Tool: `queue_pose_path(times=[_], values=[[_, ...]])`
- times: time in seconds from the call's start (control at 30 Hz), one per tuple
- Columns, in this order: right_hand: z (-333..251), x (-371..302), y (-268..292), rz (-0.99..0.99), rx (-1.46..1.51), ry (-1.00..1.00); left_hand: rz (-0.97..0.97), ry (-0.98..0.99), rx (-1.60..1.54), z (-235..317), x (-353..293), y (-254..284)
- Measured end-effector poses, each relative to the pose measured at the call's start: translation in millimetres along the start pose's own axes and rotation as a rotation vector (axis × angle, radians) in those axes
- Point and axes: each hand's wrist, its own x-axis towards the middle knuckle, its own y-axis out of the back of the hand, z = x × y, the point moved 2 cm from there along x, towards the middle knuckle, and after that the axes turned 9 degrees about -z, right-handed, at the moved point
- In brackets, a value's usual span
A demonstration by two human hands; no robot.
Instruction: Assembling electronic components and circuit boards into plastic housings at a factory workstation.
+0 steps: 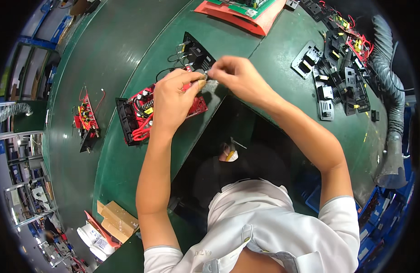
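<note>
My left hand [175,98] is closed in a pinch above a red circuit board [198,108], partly covering it. The board carries red and black wires, and a black ribbed end piece [126,122] sits at its left end. My right hand [239,77], a little blurred, is closed too, its fingertips meeting those of the left. Between them is a tiny light-coloured part [205,74], too small to name. Just beyond the fingertips stands a black panel [198,53] with black wires trailing toward the board.
Another small red board assembly [87,120] lies on the green table at left. An orange-red tray [246,22] holds green boards at the far side. Black and grey panels [326,98] crowd the right, beside a grey flexible duct [392,91]. A cardboard box [118,222] sits at lower left.
</note>
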Motion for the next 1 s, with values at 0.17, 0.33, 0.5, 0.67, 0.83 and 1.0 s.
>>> queue_pose_path(times=[0.17,0.33,0.5,0.67,0.83,1.0], values=[[20,8,5,0.257,-0.708,0.19,0.01,0.18,-0.043,-8,4,0],[31,10,-9,0.256,-0.602,0.381,0.016,0.24,0.035,-8,6,-3],[25,1,-15,0.283,-0.497,0.535,0.043,0.193,0.087,-7,3,-5],[29,0,-20,0.294,-0.487,0.595,0.051,0.255,-0.022,-11,3,-12],[31,2,-20,0.31,-0.482,0.599,0.065,0.266,-0.063,-13,4,-14],[31,1,-22,0.305,-0.506,0.568,0.042,0.236,-0.016,-10,4,-13]])
